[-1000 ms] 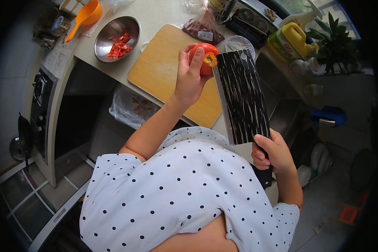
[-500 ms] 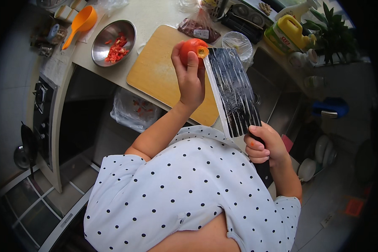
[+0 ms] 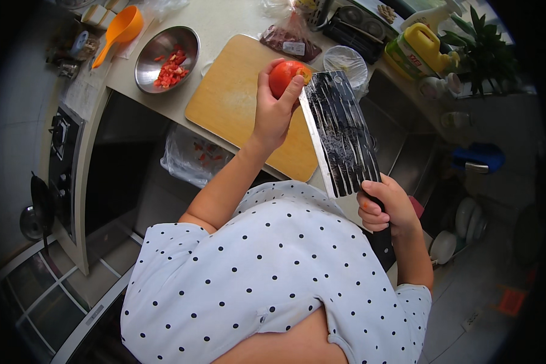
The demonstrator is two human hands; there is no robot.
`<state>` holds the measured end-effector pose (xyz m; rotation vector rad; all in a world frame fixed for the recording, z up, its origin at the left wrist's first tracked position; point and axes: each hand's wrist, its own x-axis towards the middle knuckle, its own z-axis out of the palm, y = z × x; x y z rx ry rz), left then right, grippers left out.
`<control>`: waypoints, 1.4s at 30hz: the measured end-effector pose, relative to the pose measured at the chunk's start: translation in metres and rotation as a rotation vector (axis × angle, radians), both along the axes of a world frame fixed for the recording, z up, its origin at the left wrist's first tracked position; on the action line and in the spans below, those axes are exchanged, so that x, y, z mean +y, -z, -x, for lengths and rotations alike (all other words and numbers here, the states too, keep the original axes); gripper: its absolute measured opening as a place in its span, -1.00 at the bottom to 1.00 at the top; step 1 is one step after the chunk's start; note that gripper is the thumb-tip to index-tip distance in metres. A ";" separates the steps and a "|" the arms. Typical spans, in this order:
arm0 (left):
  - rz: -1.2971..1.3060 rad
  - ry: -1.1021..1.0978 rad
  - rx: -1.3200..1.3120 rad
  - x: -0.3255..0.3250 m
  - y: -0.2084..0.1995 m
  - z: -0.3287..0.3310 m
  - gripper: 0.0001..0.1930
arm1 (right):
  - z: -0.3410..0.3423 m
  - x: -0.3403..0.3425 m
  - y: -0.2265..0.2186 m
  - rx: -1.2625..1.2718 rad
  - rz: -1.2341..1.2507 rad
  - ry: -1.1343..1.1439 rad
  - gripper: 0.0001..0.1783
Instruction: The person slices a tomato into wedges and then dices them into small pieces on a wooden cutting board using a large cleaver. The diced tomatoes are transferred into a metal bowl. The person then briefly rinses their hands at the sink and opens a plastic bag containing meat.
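Observation:
A red tomato [image 3: 285, 77] is gripped in my left hand [image 3: 276, 112], held up over the wooden cutting board [image 3: 224, 91]. Its yellowish stem end faces right, and my thumb lies beside that spot. My right hand [image 3: 383, 205] is wrapped round the black handle of a wide cleaver [image 3: 340, 133], whose dark blade has pale streaks. The blade points up and away from me, its upper corner at the tomato's stem end. Left of the board stands a steel bowl [image 3: 141, 67] with chopped red pieces [image 3: 171, 71] in it.
Behind the board lies a plastic bag of dark red food [image 3: 291, 43]. A plastic-covered bowl [image 3: 346, 60] sits near the sink [image 3: 394, 115]. An orange ladle [image 3: 120, 30] is at the far left. A bag-lined bin [image 3: 191, 161] hangs below the counter edge.
The tomato has turned slightly in my left hand, and my thumb has moved onto its stem end. The cleaver has shifted a little, its corner still at the tomato.

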<state>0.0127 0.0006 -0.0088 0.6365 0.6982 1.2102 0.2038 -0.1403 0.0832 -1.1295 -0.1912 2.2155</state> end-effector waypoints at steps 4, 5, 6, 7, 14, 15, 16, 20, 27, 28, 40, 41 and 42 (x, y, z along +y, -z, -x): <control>0.062 0.065 -0.153 0.002 0.004 0.009 -0.62 | 0.002 -0.003 0.012 -0.171 -0.088 0.001 -0.85; 0.081 0.097 -0.248 0.004 0.005 0.012 -0.65 | 0.001 -0.004 0.015 -0.236 -0.120 -0.001 -0.86; 0.107 0.110 -0.263 0.004 0.006 0.014 -0.65 | 0.000 -0.004 0.017 -0.229 -0.132 -0.001 -0.84; 0.132 0.122 -0.280 0.005 0.007 0.016 -0.65 | -0.002 -0.003 0.018 -0.223 -0.145 -0.003 -0.82; 0.292 0.303 -0.118 -0.004 0.036 0.067 -0.66 | -0.004 0.001 0.029 -0.289 -0.153 -0.069 -0.79; 0.288 0.227 0.042 -0.014 0.040 0.077 -0.64 | -0.003 0.003 0.031 -0.320 -0.142 -0.098 -0.79; 0.175 0.194 0.226 -0.024 0.048 0.090 -0.61 | -0.001 0.007 0.033 -0.324 -0.132 -0.148 -0.80; -0.126 0.135 0.816 -0.063 0.061 0.147 -0.44 | 0.022 0.035 0.053 -0.352 -0.090 -0.354 -0.80; -0.118 0.254 1.422 -0.112 0.048 0.211 -0.34 | 0.112 0.090 0.100 -0.300 -0.027 -0.781 -0.79; -0.112 0.262 1.493 -0.115 0.054 0.217 -0.33 | 0.125 0.093 0.105 -0.311 -0.034 -0.806 -0.79; 0.406 0.214 0.013 -0.079 0.094 0.247 -0.60 | 0.101 0.074 0.094 -0.364 -0.241 -0.548 -0.87; 0.372 0.222 0.011 -0.069 0.090 0.230 -0.60 | 0.088 0.070 0.100 -0.344 -0.240 -0.465 -0.88; 0.336 0.233 0.010 -0.059 0.087 0.211 -0.60 | 0.081 0.065 0.102 -0.375 -0.251 -0.380 -0.87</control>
